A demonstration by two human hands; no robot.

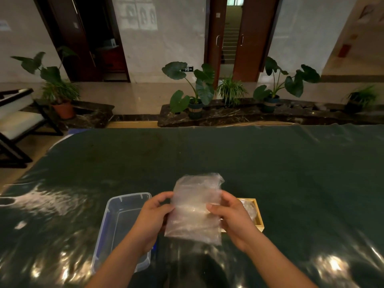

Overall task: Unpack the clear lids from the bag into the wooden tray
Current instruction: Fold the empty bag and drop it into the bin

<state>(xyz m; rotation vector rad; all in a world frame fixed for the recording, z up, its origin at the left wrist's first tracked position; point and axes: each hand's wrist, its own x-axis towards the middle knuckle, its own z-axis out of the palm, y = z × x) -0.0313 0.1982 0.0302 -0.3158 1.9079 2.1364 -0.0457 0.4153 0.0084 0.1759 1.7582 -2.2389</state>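
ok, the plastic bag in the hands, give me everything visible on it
The bag is thin, clear, crinkled plastic film, roughly rectangular and standing upright above the dark green table cover. The left hand pinches its left edge and the right hand its right edge, both about mid-height. Its top is crumpled and loose. It looks flat; whether lids remain inside cannot be told. It partly hides the wooden tray behind it.

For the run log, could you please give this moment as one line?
left hand: holds bag | right hand: holds bag | wooden tray: behind right hand | bag above table
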